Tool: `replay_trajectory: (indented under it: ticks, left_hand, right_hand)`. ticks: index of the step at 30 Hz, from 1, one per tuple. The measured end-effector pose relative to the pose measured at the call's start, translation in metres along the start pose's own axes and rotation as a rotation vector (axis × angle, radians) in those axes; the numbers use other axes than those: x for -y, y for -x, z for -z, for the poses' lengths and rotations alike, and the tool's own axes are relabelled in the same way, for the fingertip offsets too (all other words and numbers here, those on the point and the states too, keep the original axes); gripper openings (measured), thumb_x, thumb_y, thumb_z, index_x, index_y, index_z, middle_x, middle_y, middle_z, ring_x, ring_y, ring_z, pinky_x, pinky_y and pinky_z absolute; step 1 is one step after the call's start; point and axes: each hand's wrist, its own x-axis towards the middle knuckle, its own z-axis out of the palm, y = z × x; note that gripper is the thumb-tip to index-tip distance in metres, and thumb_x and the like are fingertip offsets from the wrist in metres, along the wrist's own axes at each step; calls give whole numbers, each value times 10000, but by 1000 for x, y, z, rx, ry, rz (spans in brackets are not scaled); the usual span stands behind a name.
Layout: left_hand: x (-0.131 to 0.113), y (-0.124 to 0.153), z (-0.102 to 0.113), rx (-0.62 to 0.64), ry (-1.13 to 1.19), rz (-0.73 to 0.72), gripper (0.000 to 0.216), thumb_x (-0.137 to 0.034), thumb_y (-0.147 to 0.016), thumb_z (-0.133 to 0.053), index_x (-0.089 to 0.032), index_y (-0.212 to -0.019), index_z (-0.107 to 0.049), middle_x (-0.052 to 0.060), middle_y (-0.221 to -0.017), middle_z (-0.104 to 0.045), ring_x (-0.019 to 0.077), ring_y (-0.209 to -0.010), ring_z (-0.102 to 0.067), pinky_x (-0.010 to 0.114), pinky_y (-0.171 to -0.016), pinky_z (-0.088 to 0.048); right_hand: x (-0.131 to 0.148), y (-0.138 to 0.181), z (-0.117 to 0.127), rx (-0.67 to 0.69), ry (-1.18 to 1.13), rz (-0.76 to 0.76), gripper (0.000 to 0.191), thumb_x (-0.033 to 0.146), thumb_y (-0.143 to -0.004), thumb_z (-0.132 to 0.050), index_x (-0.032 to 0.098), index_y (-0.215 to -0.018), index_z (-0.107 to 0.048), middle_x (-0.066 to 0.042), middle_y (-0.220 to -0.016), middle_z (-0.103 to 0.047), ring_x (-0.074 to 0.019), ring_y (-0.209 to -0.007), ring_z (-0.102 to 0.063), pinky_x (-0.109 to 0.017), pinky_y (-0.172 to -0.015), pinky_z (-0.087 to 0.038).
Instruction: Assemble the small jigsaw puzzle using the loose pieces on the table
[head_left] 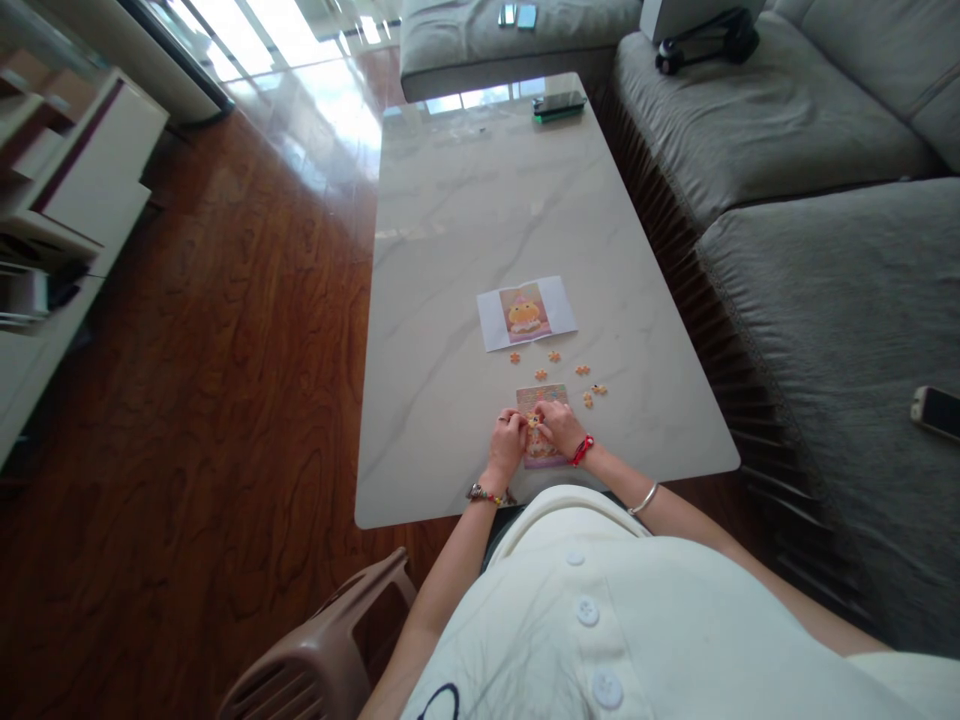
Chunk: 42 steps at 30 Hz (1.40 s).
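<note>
At the near end of a pale, grey-veined, marble-look table [427, 420]: one flat, rectangular picture puzzle in pink, orange and lilac [546, 460], partly hidden from me.
Left hand [510, 435]: at the puzzle's left edge, fingers curled, tips drawn together; from my remote seat I cannot tell whether they pinch a piece.
Right hand [559, 424]: over the puzzle's right side, fingers bent inward, close to the left's; whether it grasps anything, I cannot tell.
Loose stock: six small, mostly orange, knobbed jigsaw pieces [541, 375], beyond the puzzle and to its right.
Reference: one creased white paper sheet with a printed orange-and-pink picture [527, 312], beyond the pieces.
Step in hand, as I judge it: fitting a piece mid-picture.
Next move calls for: matching outline and print, aligning knobs, pressing flat without shifting neighbours.
</note>
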Motion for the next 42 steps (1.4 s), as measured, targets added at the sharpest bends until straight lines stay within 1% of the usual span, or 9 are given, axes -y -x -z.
replay_trajectory:
  ticks: [6,12,18,23,28,32,35,38,42]
  left_hand:
    - [2,2,-3,-35,3,2,93,-137,-760,-405,-170,-733,-487,47,-850,-465,130,-788,-479,287,-737,-434]
    - [0,3,-6,-71,6,34,94,-146,-765,-401,-176,-733,-484,49,-852,-457,138,-806,-477,284,-731,-433]
    - [-3,0,-5,-49,6,55,94,-138,-755,-411,-174,-738,-496,47,-843,-453,132,-766,-475,278,-721,-432]
    - [-3,0,-2,-41,-11,57,124,-171,-776,-397,-175,-763,-520,48,-856,-462,120,-749,-474,260,-707,-432]
    - [-6,9,0,9,-115,-18,177,-207,-799,-375,-194,-854,-543,51,-929,-490,119,-793,-480,251,-737,-422]
    - [-11,16,4,87,-305,-97,240,-177,-796,-381,-193,-999,-509,63,-1011,-511,156,-907,-458,282,-788,-398]
    - [-15,15,9,180,-456,-142,263,-168,-790,-392,-181,-1035,-484,75,-1079,-498,178,-925,-454,295,-737,-408]
    - [-15,10,13,259,-528,-206,257,-171,-793,-386,-180,-1032,-480,72,-1088,-498,177,-904,-466,292,-699,-410]
    - [-11,9,14,255,-524,-254,290,-179,-802,-371,-175,-1082,-444,72,-1094,-494,166,-942,-453,285,-752,-394]
  right_hand:
    - [-1,-1,-2,12,-15,-17,173,213,-724,-541,179,-863,-445,-47,-825,-557,-176,-805,-481,-276,-691,-312]
    - [0,-1,-5,-22,31,-24,155,220,-728,-533,180,-861,-464,-55,-836,-557,-191,-828,-470,-297,-710,-291]
    - [-1,0,-5,-42,48,-22,130,214,-729,-526,176,-852,-509,-68,-841,-563,-196,-831,-457,-303,-711,-288]
    - [-3,-1,-5,-10,49,-32,84,243,-739,-519,189,-782,-567,-65,-855,-563,-193,-844,-448,-304,-710,-290]
    - [-3,-2,-3,8,45,-17,134,241,-767,-484,197,-723,-602,-61,-796,-569,-183,-815,-454,-300,-702,-286]
    - [-2,2,-2,-3,77,33,176,242,-788,-456,200,-739,-620,-60,-792,-569,-173,-806,-443,-299,-712,-272]
    - [2,9,-2,-6,117,68,201,239,-808,-423,193,-801,-619,-62,-803,-568,-169,-819,-434,-304,-736,-253]
    - [7,17,0,3,155,89,216,223,-814,-407,181,-927,-586,-82,-901,-563,-176,-875,-425,-310,-749,-240]
    - [10,24,6,0,160,87,255,226,-826,-369,180,-1008,-541,-87,-1003,-543,-186,-936,-413,-320,-767,-235]
